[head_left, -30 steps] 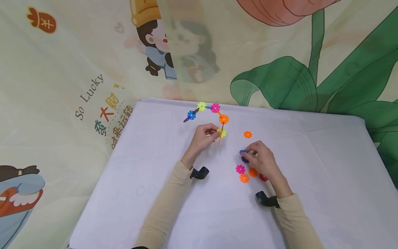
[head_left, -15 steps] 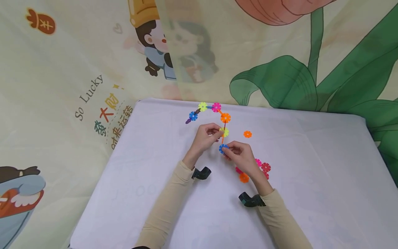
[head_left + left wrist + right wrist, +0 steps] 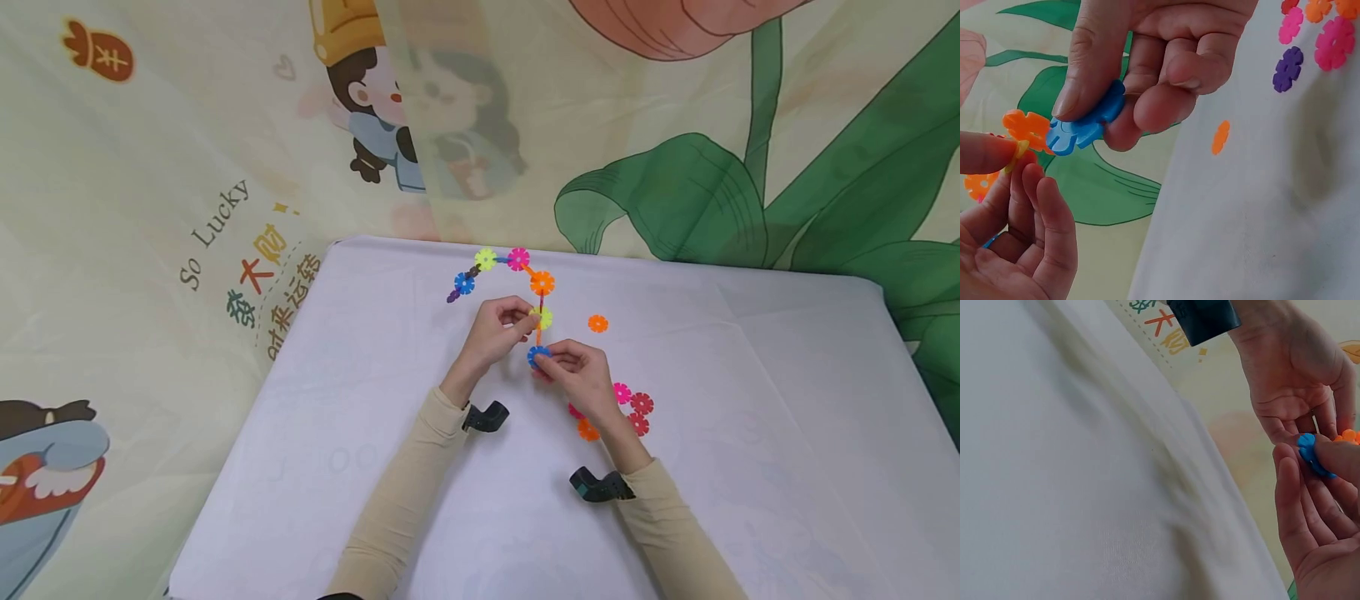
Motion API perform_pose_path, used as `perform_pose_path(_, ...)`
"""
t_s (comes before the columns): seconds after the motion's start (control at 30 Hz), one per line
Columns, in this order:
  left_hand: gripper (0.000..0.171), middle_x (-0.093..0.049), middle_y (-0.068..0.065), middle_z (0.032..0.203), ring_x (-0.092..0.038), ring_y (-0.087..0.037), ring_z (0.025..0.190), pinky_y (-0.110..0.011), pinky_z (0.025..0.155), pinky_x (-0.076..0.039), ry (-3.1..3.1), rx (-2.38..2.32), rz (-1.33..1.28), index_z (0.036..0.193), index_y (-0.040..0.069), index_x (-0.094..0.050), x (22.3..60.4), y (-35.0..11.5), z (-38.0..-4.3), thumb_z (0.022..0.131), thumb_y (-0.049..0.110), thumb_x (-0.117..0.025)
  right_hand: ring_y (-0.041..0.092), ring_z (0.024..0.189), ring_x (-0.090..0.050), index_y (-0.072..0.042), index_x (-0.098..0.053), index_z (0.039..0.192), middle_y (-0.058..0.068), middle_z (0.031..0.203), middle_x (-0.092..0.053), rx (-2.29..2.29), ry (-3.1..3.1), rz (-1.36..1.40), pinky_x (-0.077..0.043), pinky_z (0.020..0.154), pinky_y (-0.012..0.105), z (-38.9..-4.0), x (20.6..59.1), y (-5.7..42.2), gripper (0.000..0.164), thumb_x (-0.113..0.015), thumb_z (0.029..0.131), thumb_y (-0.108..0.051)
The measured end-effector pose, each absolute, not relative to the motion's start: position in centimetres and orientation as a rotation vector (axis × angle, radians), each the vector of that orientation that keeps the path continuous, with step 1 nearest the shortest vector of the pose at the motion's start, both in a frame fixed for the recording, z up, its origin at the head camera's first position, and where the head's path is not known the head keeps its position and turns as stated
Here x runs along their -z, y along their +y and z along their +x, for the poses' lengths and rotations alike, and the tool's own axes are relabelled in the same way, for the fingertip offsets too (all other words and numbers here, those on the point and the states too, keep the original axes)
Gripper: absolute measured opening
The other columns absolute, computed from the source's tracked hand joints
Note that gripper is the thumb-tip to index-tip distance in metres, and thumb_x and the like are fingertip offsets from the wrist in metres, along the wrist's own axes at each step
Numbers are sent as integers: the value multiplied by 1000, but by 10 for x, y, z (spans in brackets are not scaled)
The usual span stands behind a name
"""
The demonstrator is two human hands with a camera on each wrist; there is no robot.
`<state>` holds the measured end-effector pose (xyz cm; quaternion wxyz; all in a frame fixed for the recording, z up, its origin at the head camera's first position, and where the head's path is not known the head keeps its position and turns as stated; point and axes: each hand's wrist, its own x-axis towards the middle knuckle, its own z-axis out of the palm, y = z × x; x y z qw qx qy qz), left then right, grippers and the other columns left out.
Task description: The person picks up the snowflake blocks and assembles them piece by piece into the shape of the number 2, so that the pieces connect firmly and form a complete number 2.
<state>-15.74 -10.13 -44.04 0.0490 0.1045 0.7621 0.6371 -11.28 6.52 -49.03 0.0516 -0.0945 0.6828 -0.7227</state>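
Observation:
My left hand (image 3: 495,335) pinches a yellow snowflake disc (image 3: 546,318) between thumb and fingers. That disc belongs to a chain of interlocked discs, curving up past an orange disc (image 3: 542,283), a pink disc (image 3: 518,259) and another yellow disc (image 3: 485,259) to a blue one (image 3: 465,283) at the left. Between thumb and fingers, my right hand (image 3: 585,379) grips a blue snowflake disc (image 3: 1088,128). In the left wrist view, its edge meets an edge-slotted orange disc (image 3: 1027,129) beside the yellow one. Part of the chain is hidden behind my left fingers there.
Loose discs lie on the white-covered table (image 3: 750,400): a lone orange disc (image 3: 597,323), a red one (image 3: 641,404), a pink one (image 3: 621,392), and more partly under my right wrist. A purple disc (image 3: 1288,69) shows in the left wrist view. A printed curtain hangs behind.
My right hand has picked up the blue disc from the loose pile and carried it left to the chain's lower end. My left hand keeps its pinch, nearly still.

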Motion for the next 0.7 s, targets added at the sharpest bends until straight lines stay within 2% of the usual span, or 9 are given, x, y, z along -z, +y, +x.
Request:
perform_pose_path(0.27, 10, -62, -5, 74, -59, -23, 67, -22, 61, -52, 2329, -1933, 332, 89, -8, -65, 443, -102, -159, 91, 2, -64, 19, 75, -74, 17, -60, 102, 19, 89, -73, 2384, 1884, -187, -59, 70, 34, -112, 493, 59, 26, -71, 89, -3)
perform_pose_path(0.43, 10, -64, -6, 73, -57, -15, 63, -22, 60, -50, 2348, -1892, 345, 89, -8, -67, 444, -102, -160, 90, 2, -65, 18, 72, -73, 19, -59, 99, 12, 83, -74, 2432, 1871, -173, -59, 68, 32, -110, 491, 56, 23, -70, 89, 1)
perform_pose_path(0.7, 6, -60, -6, 70, -51, -13, 60, -19, 57, -45, 2393, -1888, 393, 84, -8, -65, 442, -99, -158, 88, -4, -65, 18, 68, -73, 17, -60, 97, 9, 81, -74, 2518, 1862, -65, -59, 65, 30, -104, 489, 42, 18, -70, 87, 5)
